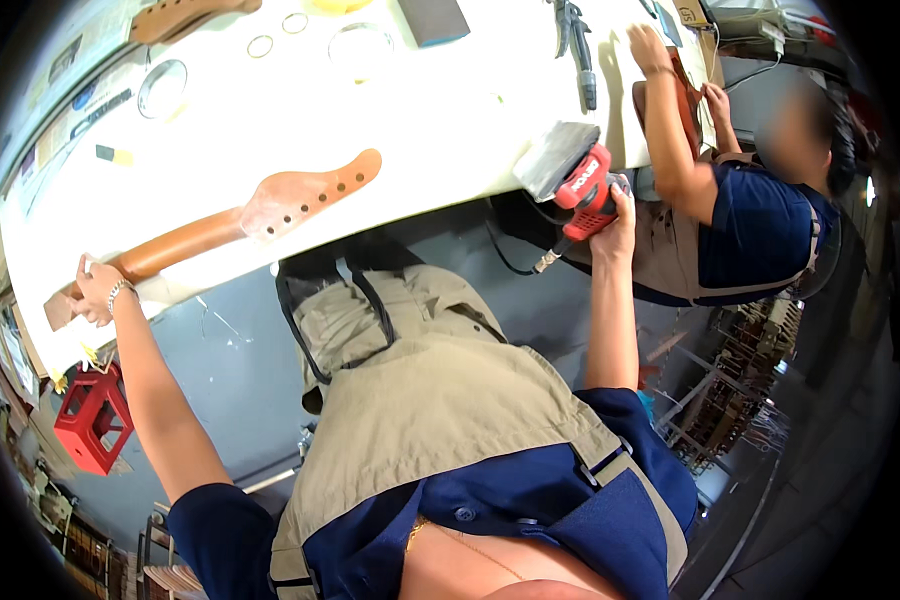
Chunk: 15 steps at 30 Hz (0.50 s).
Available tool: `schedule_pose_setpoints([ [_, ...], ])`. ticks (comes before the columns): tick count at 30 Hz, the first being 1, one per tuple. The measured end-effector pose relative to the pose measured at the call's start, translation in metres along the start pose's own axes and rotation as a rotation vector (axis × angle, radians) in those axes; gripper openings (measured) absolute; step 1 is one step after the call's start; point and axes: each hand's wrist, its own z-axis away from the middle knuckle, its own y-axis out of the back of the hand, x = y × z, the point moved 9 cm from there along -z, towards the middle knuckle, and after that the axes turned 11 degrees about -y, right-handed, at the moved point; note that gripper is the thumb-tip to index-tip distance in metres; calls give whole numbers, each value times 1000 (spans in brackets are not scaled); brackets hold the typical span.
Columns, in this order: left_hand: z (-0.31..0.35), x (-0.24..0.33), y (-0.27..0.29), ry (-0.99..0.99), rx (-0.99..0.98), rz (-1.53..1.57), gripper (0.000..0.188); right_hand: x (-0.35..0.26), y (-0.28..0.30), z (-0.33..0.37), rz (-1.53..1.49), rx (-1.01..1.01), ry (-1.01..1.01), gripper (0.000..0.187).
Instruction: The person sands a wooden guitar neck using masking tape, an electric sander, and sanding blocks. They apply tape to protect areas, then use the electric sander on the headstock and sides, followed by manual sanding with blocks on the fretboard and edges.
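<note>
A brown wooden guitar neck [185, 240] lies on the pale worktop, its headstock [310, 195] with a row of peg holes pointing to the right. At its far left end my left hand [98, 290] is closed around the neck, a bracelet on the wrist. My right hand [615, 228] grips a red sander [585, 185], held up at the table's front edge, away from the neck. The sander's flat grey pad [557, 158] is tilted toward the table. A black hose with a metal fitting [547, 262] hangs from the sander.
Tape rolls [162, 88], a grey block [434, 20], a black air gun [574, 45] and another neck [185, 18] lie on the worktop [420, 150]. A co-worker [760, 220] handles a reddish-brown wooden piece [688, 105] at right. A red frame [95, 420] hangs by the left edge.
</note>
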Motion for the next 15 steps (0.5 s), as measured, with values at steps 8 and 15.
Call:
schedule_pose_setpoints([
  [8, 6, 0, 9, 29, -20, 5, 27, 12, -49, -106, -458, -180, -326, 38],
  [15, 2, -5, 6, 16, 10, 7, 27, -2, -128, -203, -138, -487, -344, 30],
])
